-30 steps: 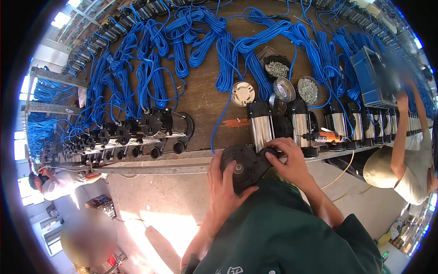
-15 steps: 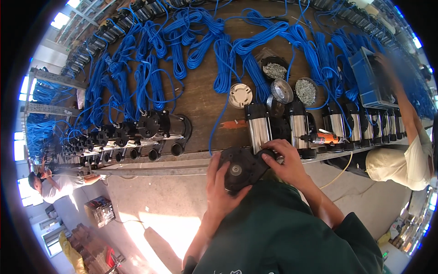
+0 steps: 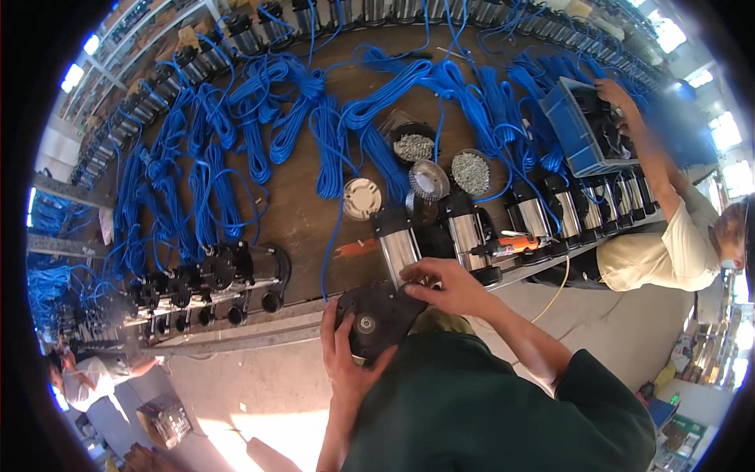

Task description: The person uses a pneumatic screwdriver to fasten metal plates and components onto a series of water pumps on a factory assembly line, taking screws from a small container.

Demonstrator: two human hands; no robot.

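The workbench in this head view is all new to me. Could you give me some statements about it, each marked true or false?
1. The left hand and the right hand are both on the black part. True.
2. The orange tool is in the left hand. False: the orange tool lies among the silver cylinders, apart from both hands.
3. Blue cable bundles lie on the table. True.
4. The blue crate is at the picture's left. False: the blue crate is at the right, near a co-worker.
5. A pale disc lies on the table. True.
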